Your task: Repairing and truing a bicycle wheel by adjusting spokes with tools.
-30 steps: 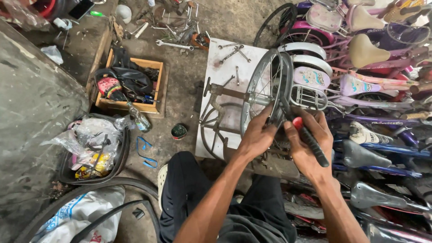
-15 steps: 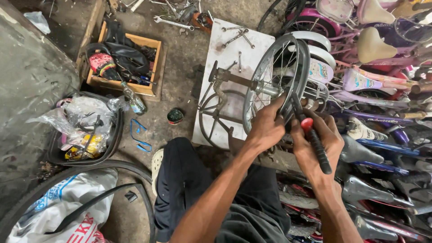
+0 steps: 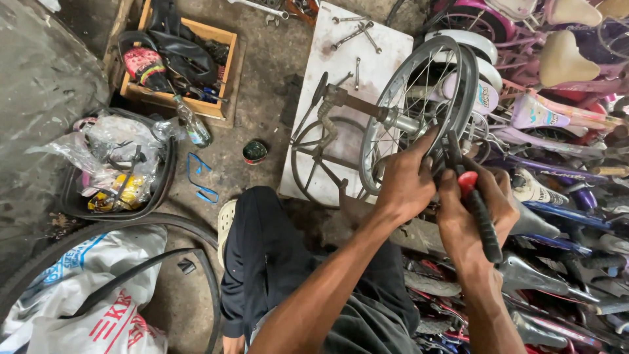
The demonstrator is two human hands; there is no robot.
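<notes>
Steel wheel [image 3: 419,111], left hand [image 3: 406,180] gripping, right hand [image 3: 475,210] levering

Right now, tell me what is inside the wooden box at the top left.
The wooden box holds a black inner tube, a pink-and-black packet and some small tools. Its bottom is covered by these things, so anything beneath cannot be seen.

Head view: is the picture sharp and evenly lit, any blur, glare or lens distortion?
Head view: soft, even daylight, no hard shadows; left hand, right hand and wheel are sharp; mild glare on the rim; wide-angle bending at the edges; the grey surface at far left is dim.
</notes>
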